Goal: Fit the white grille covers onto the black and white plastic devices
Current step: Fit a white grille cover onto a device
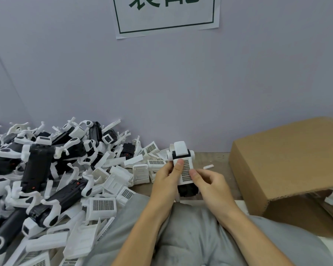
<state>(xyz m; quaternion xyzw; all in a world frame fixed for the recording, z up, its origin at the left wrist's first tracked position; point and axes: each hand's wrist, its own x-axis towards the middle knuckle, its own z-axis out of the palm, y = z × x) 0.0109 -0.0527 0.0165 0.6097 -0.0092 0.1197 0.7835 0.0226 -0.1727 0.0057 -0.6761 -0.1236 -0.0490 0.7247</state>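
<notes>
White grille cover [185, 170] is sitting on the front of the black and white device [182, 166] that both hands are holding up over the lap, between the pile and the box. The left hand [166, 179] is curling round the device's left side, with its thumb [178, 166] pressing flat on the cover's upper left part. The right hand [208, 182] is gripping the right side, its thumb [193, 174] pushing on the cover's right edge, the other fingers curled loosely below and behind. The cover looks laid in place and being pressed home; whether it has clicked in fully cannot be told from here, since the lower edge is hidden by the fingers. So this one unit is judged near its end, the seating press in progress. Outward to the left, a big heap of devices [40, 169] is lying on the table against the grey wall [161, 83], most looking uncovered, though that is hard to check in the jumble. Loose spare covers [102, 205] are scattered along the heap's near edge, grille side up or down. To the right a cardboard box [288, 162] is standing open toward the person, with a few white parts just showing inside at its lower right, possibly finished units. Most of the job seems left.
</notes>
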